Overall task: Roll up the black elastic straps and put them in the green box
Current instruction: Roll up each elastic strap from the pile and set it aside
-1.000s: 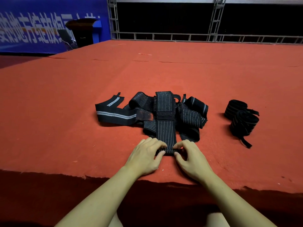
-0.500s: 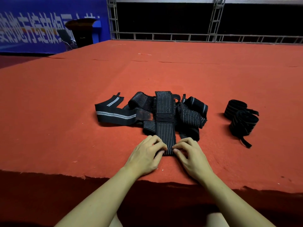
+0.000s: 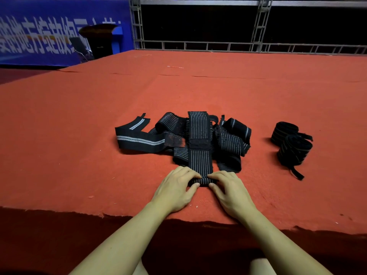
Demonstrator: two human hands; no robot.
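A long black elastic strap with thin white lines lies stretched away from me over a heap of loose black straps. Its near end is a small roll. My left hand pinches the roll's left side with curled fingers and thumb. My right hand pinches its right side the same way. Two rolled straps lie off to the right. No green box is in view.
The work surface is a red carpeted platform; its ragged front edge runs just behind my wrists. A metal truss fence stands at the back, a blue banner and a dark stand at the back left.
Both hands have rolled the strap's near end a little further away from me; the roll has grown thicker and the flat length shorter.
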